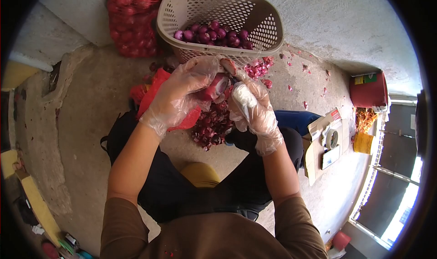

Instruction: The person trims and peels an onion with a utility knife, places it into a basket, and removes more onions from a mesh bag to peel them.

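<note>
A red onion with its skin partly peeled sits in my left hand, whose gloved fingers are closed round it. My right hand, also in a clear plastic glove, is closed on a white-handled tool beside the onion. The tool's working end is mostly hidden between the hands. Below them, a heap of onion skins lies on the floor next to a red mesh bag. Beyond my hands, a beige perforated basket holds several peeled onions.
A full red mesh sack of onions stands left of the basket. More skins are scattered by the wall. To the right are a cardboard piece with a tape roll and phone-like item, and a red bucket.
</note>
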### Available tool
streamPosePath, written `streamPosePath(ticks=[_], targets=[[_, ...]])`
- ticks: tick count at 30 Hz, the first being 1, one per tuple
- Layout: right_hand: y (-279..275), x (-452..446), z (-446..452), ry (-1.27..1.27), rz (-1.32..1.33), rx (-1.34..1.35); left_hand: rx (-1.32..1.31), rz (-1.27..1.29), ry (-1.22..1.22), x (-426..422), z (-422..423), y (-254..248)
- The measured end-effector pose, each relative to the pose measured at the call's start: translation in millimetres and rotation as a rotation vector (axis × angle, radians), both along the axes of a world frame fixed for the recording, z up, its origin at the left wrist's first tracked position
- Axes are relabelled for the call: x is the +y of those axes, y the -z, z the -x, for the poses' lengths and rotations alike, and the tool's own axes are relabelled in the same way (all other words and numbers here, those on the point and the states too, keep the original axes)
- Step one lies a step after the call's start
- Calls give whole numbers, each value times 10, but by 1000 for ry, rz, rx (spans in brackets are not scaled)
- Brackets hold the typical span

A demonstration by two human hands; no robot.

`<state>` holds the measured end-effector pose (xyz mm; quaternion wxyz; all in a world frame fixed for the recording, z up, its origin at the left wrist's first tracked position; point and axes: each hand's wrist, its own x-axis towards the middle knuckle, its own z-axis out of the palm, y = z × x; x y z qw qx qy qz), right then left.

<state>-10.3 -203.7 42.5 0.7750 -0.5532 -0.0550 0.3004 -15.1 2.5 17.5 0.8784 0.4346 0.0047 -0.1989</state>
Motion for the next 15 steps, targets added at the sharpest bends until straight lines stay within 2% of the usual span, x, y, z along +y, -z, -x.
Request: streamPosePath(ticks=[3,7,10,13,15], targets=[[11,-19,-8,17,-74,15,15,87,18,-9,5,-67],[123,-9,4,55,-158,-42,6,34,-23,-48,21,-80],[21,3,0,56,-161,2,-25,-35,-8,-14,13,-55],[33,-85,-44,-57,-153,-40,-75,-58,-21,-16,12,-51],[11,-146,-51,-86,-18,-93,-99,-74,-26,-4,21,-65]])
